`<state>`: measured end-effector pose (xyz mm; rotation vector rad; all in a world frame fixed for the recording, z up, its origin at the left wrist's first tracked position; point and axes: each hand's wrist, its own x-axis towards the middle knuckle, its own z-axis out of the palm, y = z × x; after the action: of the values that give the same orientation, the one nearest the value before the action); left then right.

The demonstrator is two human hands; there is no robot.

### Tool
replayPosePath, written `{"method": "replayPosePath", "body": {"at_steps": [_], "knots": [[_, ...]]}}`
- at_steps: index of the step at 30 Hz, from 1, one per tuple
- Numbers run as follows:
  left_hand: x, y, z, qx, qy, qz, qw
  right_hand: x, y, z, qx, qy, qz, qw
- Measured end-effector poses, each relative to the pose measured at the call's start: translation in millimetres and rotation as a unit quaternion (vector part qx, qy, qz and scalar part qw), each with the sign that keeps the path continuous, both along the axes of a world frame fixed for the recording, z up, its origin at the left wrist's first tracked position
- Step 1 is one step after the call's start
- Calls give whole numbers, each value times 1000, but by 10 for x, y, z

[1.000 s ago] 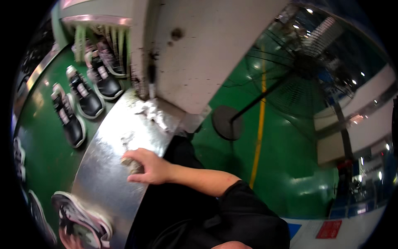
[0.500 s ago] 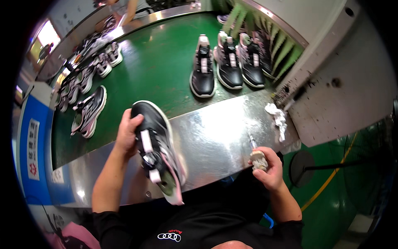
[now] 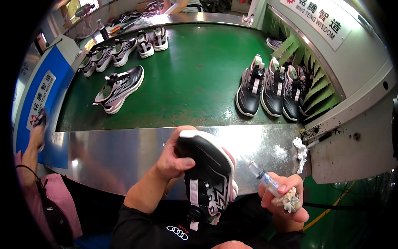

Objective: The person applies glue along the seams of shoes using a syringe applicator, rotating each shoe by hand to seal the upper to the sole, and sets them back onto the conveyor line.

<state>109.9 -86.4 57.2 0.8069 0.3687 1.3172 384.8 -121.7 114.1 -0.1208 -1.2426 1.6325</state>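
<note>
My left hand [image 3: 171, 161] grips the toe of a black sneaker [image 3: 208, 159] with pink and grey trim and a white sole. The shoe is tilted over the metal ledge, toe up and away from me, its collar toward my body. In my right hand [image 3: 293, 186] is a clear syringe [image 3: 267, 181] with its tip toward the shoe's sole edge. A lumpy off-white wad [image 3: 287, 201] sits at the syringe's rear, between the fingers. The syringe tip looks apart from the shoe, though its thin end is hard to make out.
Ahead lies a green conveyor belt [image 3: 186, 83] behind the metal ledge [image 3: 107, 149]. Similar sneakers [image 3: 251, 91] stand by green strip curtains [image 3: 323, 89] at right; others line the left, one sneaker [image 3: 122, 89] nearer. A crumpled white tissue [image 3: 300, 153] rests at right. Another person's arm [image 3: 31, 155] reaches in at left.
The view has shifted, so the belt and shoes appear farther right. My left hand has turned the sneaker and brought it toward the middle. The syringe is now nearer the shoe.
</note>
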Motion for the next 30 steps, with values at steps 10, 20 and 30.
{"method": "replayPosePath", "body": {"at_steps": [10, 20, 30], "knots": [[-21, -45, -23, 124, 42, -32, 991, -238, 70, 184, -50, 2, 77, 996], [44, -102, 59, 117, 70, 4, 991, -291, 74, 289, -50, -102, 37, 993], [32, -110, 25, 81, 54, 14, 995, -236, 54, 285, -75, -95, 43, 992]]}}
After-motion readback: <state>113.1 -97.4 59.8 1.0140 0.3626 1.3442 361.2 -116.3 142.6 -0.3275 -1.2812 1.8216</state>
